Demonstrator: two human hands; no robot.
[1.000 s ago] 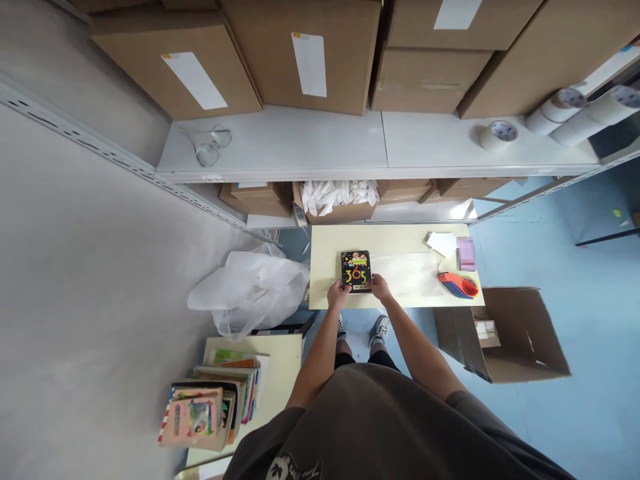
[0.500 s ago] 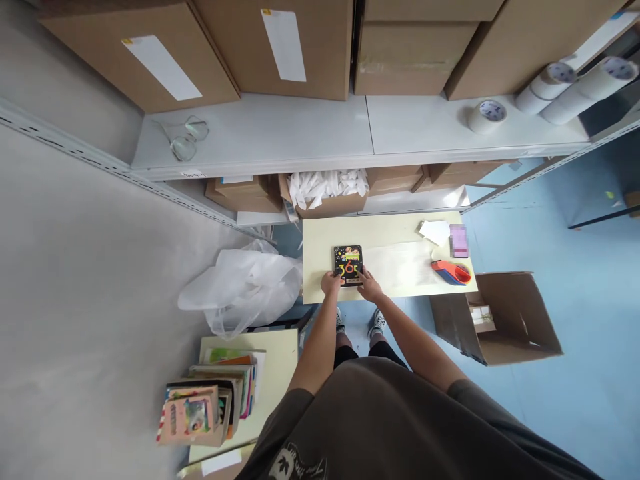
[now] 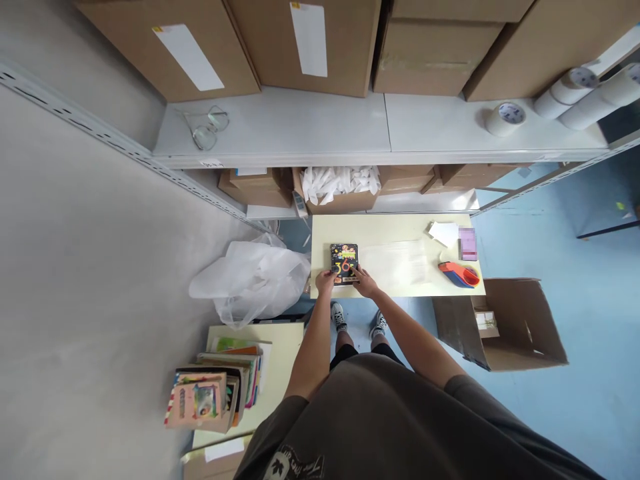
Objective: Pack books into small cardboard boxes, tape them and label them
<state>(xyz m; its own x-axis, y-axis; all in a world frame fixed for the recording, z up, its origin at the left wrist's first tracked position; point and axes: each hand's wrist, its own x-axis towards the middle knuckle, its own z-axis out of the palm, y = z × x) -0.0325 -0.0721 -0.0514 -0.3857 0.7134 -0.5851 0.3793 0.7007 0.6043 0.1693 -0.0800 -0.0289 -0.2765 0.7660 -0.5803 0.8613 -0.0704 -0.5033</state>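
A black book (image 3: 345, 256) with a colourful "365" cover lies on the pale yellow table (image 3: 380, 230), toward its left end. My left hand (image 3: 326, 281) grips its lower left corner, thumb on the cover. My right hand (image 3: 365, 282) closes on the lower right edge, fingers on the cover. To the right of the book, a whitish translucent sheet (image 3: 400, 261) lies flat on the table. Farther right sit a red and blue tape dispenser (image 3: 459, 274), white paper pieces (image 3: 444, 233) and a purple item (image 3: 468, 244), its surface blurred.
A metal shelf (image 3: 300, 127) with cardboard boxes, glasses (image 3: 206, 133) and tape rolls (image 3: 506, 119) stands ahead. An open carton (image 3: 525, 327) sits on the floor at right. At left are a white plastic bag (image 3: 250, 277) and a stack of books (image 3: 205, 403) on another table.
The view has shifted slightly. The book, with both hands on it, has moved a little left on the table, farther from the translucent sheet.
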